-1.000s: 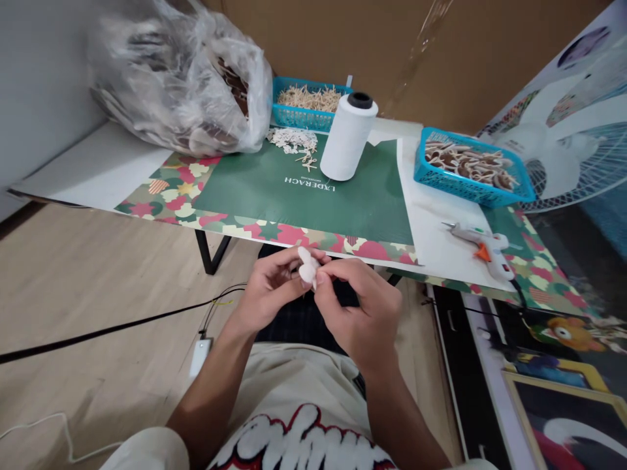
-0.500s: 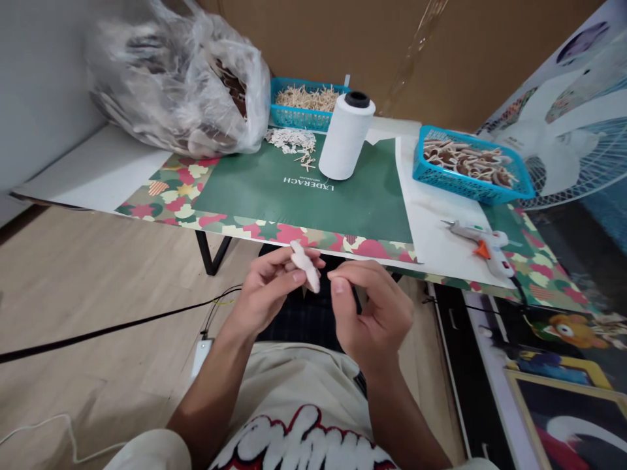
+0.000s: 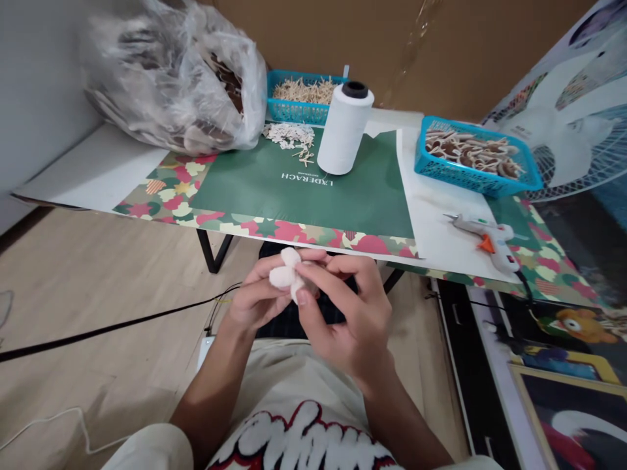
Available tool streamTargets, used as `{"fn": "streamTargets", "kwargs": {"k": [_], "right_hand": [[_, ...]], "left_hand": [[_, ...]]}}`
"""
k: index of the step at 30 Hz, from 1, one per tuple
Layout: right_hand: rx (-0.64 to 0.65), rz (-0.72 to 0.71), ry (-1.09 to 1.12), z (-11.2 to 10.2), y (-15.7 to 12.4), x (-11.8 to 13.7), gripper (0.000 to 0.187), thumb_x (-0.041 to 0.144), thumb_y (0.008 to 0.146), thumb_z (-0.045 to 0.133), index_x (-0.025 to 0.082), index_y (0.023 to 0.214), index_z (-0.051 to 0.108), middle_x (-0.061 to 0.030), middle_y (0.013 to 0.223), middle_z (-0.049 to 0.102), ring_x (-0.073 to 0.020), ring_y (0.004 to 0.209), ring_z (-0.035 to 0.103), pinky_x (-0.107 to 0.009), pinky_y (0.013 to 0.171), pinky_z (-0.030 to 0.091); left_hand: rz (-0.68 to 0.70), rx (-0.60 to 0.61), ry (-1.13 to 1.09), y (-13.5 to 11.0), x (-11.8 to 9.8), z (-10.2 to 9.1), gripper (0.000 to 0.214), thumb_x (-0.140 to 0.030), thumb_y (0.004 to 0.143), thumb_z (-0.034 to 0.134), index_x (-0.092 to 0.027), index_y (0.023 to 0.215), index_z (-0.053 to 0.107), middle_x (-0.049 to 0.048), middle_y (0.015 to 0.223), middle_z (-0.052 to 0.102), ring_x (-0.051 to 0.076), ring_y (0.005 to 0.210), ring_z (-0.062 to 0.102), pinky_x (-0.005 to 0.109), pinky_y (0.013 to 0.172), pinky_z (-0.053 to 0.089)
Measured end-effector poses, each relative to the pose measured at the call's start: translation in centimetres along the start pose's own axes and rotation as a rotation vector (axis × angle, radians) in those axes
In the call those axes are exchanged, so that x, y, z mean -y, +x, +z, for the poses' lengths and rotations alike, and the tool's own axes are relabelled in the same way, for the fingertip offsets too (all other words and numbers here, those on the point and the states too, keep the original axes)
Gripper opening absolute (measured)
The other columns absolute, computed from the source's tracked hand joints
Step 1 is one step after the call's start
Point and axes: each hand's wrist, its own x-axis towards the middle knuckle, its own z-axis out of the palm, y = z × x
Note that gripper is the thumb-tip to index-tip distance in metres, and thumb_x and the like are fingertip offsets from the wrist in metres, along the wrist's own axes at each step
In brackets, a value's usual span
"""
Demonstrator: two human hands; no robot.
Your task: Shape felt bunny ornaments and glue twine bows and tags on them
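A small white, soft-looking piece with rounded lobes (image 3: 283,277) is held between my hands, just in front of the table edge. My left hand (image 3: 255,292) is closed round it from the left and behind. From the right, my right hand (image 3: 347,313) pinches its near side with thumb and index finger. The fingers cover part of the piece, so its full shape is hidden. On the table beyond stands a big white thread cone (image 3: 344,130), and a glue gun (image 3: 487,238) lies to the right.
A green sheet (image 3: 255,189) covers the table's middle. At the back are a blue basket of beige bows (image 3: 298,113) and a pile of small white pieces (image 3: 290,135). A plastic bag (image 3: 181,85) bulges at left; another blue basket (image 3: 470,176) and a fan (image 3: 558,117) stand right.
My right hand has moved left onto the white piece and pinches it. The piece has turned, showing its lobes. The view has shifted slightly.
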Motion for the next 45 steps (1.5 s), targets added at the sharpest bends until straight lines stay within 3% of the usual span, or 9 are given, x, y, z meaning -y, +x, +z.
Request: {"fn": "streamTargets", "kwargs": {"k": [9,16,18,21,25,29,35,45], "right_hand": [[-0.055,-0.004,0.049,-0.2,0.0,0.1,0.018,0.013,0.09,0.074,0.026,0.102,0.072,-0.0013,0.09,0.066,-0.0168,0.082,0.069,-0.037,0.078,0.064],[-0.061,0.131,0.143,-0.6,0.3,0.1,0.017,0.016,0.092,0.07,0.025,0.107,0.071,-0.0045,0.1,0.072,-0.0205,0.093,0.073,-0.04,0.081,0.064],[-0.053,0.14,0.159,-0.7,0.5,0.1,0.017,0.015,0.092,0.07,0.024,0.106,0.072,-0.0044,0.099,0.073,-0.0206,0.093,0.073,-0.04,0.082,0.063],[-0.03,0.143,0.17,-1.0,0.6,0.1,0.015,0.014,0.09,0.073,0.022,0.102,0.074,-0.0043,0.096,0.075,-0.021,0.093,0.073,-0.041,0.083,0.061],[0.017,0.182,0.16,-1.2,0.5,0.2,0.013,0.014,0.089,0.075,0.023,0.098,0.075,-0.002,0.092,0.075,-0.0184,0.086,0.071,-0.038,0.078,0.058],[0.086,0.276,0.18,-1.6,0.7,0.3,0.012,0.012,0.089,0.071,0.023,0.092,0.073,0.0001,0.088,0.073,-0.016,0.082,0.069,-0.035,0.076,0.055],[0.151,0.405,0.218,-1.9,1.3,0.4,0.014,0.01,0.086,0.068,0.022,0.08,0.068,0.0032,0.078,0.067,-0.0129,0.074,0.063,-0.032,0.075,0.052],[0.038,0.143,0.009,-1.4,0.5,-0.2,0.014,0.007,0.086,0.067,0.022,0.086,0.066,-0.0008,0.084,0.07,-0.0157,0.076,0.066,-0.035,0.072,0.052]], "left_hand": [[0.032,0.019,-0.001,0.0,0.0,0.5,0.038,-0.03,0.075,0.085,-0.019,0.111,0.083,0.0111,0.111,0.079,0.025,0.098,0.074,0.031,0.088,0.059],[0.054,0.032,-0.01,0.2,-0.2,0.8,0.039,-0.033,0.075,0.087,-0.02,0.112,0.083,0.0094,0.097,0.079,0.019,0.071,0.069,0.031,0.072,0.058],[0.063,0.031,0.018,0.0,0.0,0.5,0.04,-0.034,0.076,0.087,-0.02,0.113,0.083,0.0116,0.106,0.08,0.022,0.077,0.072,0.035,0.078,0.059],[0.112,0.013,0.075,-0.3,0.4,-0.3,0.03,-0.028,0.08,0.084,-0.025,0.109,0.084,0.01,0.123,0.078,0.029,0.103,0.075,0.04,0.091,0.061],[0.201,0.039,0.182,-0.7,0.5,-1.0,0.024,-0.021,0.088,0.078,-0.029,0.11,0.083,0.0067,0.137,0.073,0.033,0.13,0.067,0.044,0.105,0.059],[0.244,0.173,0.3,-0.5,-0.2,-0.5,0.033,-0.02,0.096,0.07,-0.027,0.127,0.078,0.0104,0.143,0.07,0.03,0.124,0.071,0.037,0.101,0.062],[0.254,0.18,0.374,-0.3,-0.6,0.1,0.036,-0.019,0.097,0.069,-0.025,0.132,0.075,0.0107,0.141,0.071,0.028,0.119,0.074,0.035,0.103,0.061],[0.339,0.107,0.448,-0.1,-0.2,-0.6,0.033,-0.022,0.096,0.07,-0.023,0.128,0.076,0.0124,0.132,0.074,0.027,0.121,0.071,0.034,0.102,0.06]]}}
